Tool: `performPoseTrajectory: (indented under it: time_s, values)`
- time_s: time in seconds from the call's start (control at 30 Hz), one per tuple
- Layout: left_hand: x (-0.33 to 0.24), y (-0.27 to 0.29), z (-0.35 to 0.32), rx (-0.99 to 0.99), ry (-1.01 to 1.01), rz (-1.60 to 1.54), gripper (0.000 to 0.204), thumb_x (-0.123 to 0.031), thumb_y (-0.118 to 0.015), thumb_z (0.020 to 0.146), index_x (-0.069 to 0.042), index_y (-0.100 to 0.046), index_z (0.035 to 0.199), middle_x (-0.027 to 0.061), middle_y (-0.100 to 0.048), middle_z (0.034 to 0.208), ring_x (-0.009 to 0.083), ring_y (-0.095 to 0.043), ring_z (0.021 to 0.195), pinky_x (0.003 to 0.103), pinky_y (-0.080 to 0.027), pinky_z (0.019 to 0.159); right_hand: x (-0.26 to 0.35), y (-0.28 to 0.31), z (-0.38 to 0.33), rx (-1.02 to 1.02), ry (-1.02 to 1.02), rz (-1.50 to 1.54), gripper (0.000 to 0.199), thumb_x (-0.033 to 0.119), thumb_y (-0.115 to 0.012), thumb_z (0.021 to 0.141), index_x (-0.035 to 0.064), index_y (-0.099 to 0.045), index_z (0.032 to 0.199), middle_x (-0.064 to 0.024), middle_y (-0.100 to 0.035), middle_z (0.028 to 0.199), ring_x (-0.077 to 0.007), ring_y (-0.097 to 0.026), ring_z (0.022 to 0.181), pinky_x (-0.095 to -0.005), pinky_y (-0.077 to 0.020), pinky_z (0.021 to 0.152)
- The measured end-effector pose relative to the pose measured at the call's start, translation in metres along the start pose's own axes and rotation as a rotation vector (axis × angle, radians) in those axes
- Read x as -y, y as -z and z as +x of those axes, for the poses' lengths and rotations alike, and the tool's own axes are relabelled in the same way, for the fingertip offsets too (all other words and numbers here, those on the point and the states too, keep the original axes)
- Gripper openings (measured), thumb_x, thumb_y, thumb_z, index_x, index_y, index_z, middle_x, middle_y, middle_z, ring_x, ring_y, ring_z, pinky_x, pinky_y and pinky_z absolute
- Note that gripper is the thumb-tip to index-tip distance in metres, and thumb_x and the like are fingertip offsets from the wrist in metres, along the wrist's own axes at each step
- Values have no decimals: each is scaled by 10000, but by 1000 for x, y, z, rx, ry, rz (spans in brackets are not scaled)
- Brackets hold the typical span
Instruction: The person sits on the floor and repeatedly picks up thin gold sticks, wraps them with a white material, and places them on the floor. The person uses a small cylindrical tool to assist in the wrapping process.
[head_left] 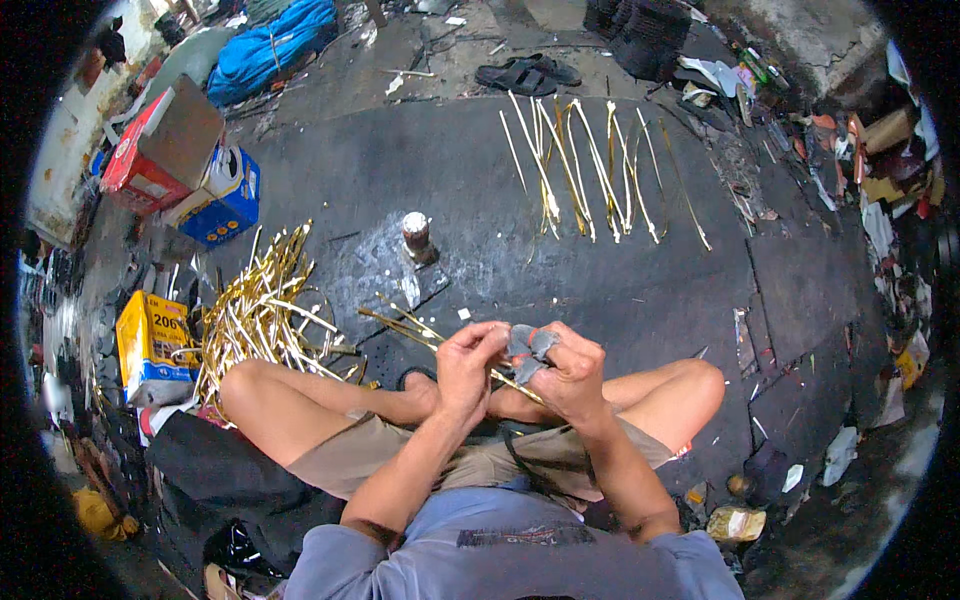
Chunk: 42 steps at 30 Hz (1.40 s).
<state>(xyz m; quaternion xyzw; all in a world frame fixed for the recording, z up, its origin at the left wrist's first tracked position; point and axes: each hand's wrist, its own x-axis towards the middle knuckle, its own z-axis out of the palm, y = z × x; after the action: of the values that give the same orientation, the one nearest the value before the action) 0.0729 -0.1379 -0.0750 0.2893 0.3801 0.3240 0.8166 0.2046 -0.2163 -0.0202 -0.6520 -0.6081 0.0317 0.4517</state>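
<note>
My left hand point(467, 365) is closed, thumb and forefinger pinched together in front of my lap. My right hand point(568, 375) is curled up close beside it, with grey wraps point(532, 343) and bits of orange about its fingers. The fingertips of both hands nearly meet; what lies between them is too small to make out. Thin gold-and-white strips point(425, 330) run slantwise under the left hand and show again below the right. A big tangled heap of such strips point(265, 310) lies left of my knee. More strips point(590, 175) are spread in a rough row ahead on the right.
A small container with a whitish top point(416, 235) stands on the dark mat point(400, 160). Left are a yellow-and-blue box point(155, 340), a blue box point(228, 195) and a red box point(150, 160). Black sandals point(528, 75) and a blue bundle point(272, 50) lie at the back; scraps litter the right.
</note>
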Motion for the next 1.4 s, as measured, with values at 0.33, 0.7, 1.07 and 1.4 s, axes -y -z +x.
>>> performPoseTrajectory:
  time_s: [0.33, 0.7, 1.07, 1.4]
  values:
    - [-80, 41, 54, -150, -107, -122, 74, -59, -706, 898, 5, -685, 929, 37, -647, 783, 106, -583, 681, 231, -463, 619, 11, 1, -22, 55, -84, 13, 238, 136, -822, 633, 50, -713, 826, -89, -628, 706, -248, -604, 563, -368, -494, 502]
    - [-62, 221, 196, -582, -36, -22, 131, -42, -728, 870, -20, -635, 781, 44, -606, 684, 98, -513, 505, 243, -383, 433, -6, 38, -118, 336, -424, 2, 191, 146, -829, 660, 47, -734, 792, -120, -710, 785, -290, -702, 700, -388, -552, 633]
    - [39, 129, 197, -928, -741, 1296, 541, -341, -865, 722, -55, -610, 1103, 136, -610, 1005, 334, -564, 1004, 459, -437, 898, -51, 2, -153, 336, -441, -46, 125, 87, -687, 701, 27, -635, 798, -158, -623, 743, -372, -631, 657, -464, -484, 570]
    - [182, 1, 310, -161, -507, 1447, 228, -198, -709, 857, -66, -640, 1029, 151, -654, 1015, 370, -642, 986, 498, -519, 820, -46, 15, -138, 422, -730, -148, 277, 120, -733, 734, 27, -681, 990, -199, -652, 946, -395, -642, 826, -485, -528, 740]
